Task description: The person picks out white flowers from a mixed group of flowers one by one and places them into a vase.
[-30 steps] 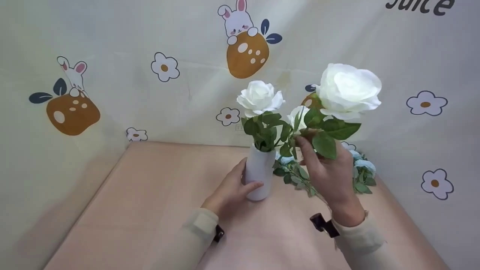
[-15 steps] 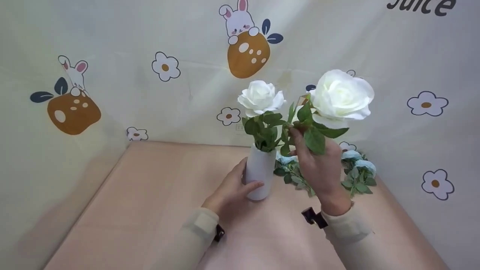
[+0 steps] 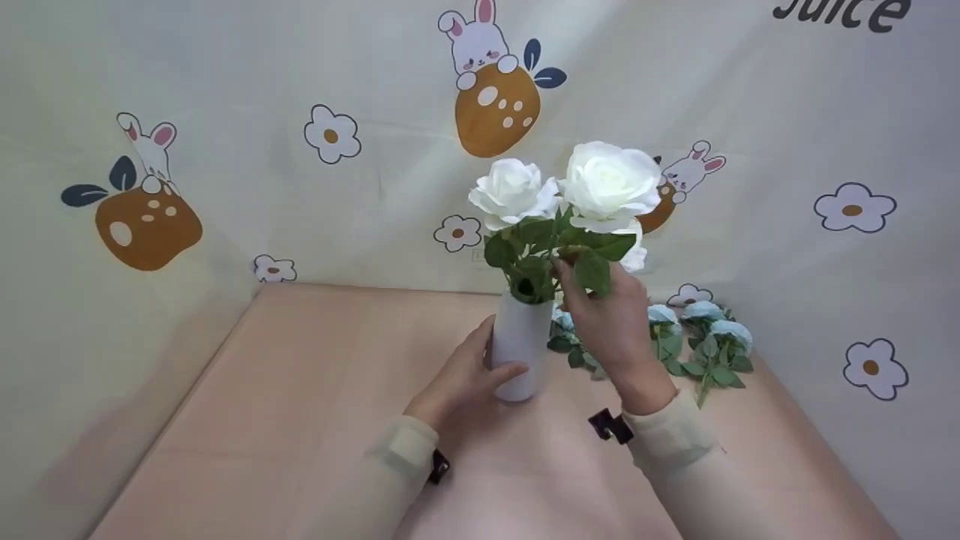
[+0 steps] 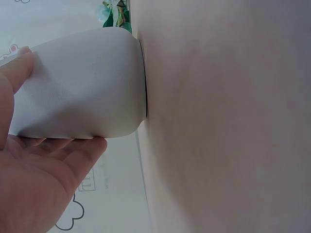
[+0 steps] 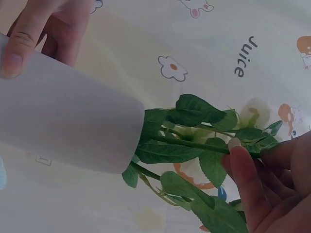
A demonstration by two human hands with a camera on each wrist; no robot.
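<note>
My left hand (image 3: 461, 379) grips a white vase (image 3: 517, 349) that stands upright on the table, thumb across the front and fingers round its far side. In the right wrist view, my right hand (image 5: 272, 187) pinches the green stem (image 5: 187, 141) of a white artificial rose (image 3: 611, 184) between thumb and fingertips. The lower part of that stem runs into the vase's mouth, so its end is hidden. Another white rose (image 3: 514, 193) stands in the vase on the left. Behind the right hand, a third white rose (image 3: 636, 251) is mostly covered.
Several light-blue artificial flowers (image 3: 729, 331) with green leaves lie at the table's back right, partly behind the right hand. A pinkish cloth covers the table (image 3: 315, 397). Behind it hangs a pale backdrop (image 3: 247, 195) printed with rabbits and flowers.
My right hand has moved left with the white rose, bringing it over the vase beside the other rose. More blue flowers show on the right. My left hand still holds the vase in place.
</note>
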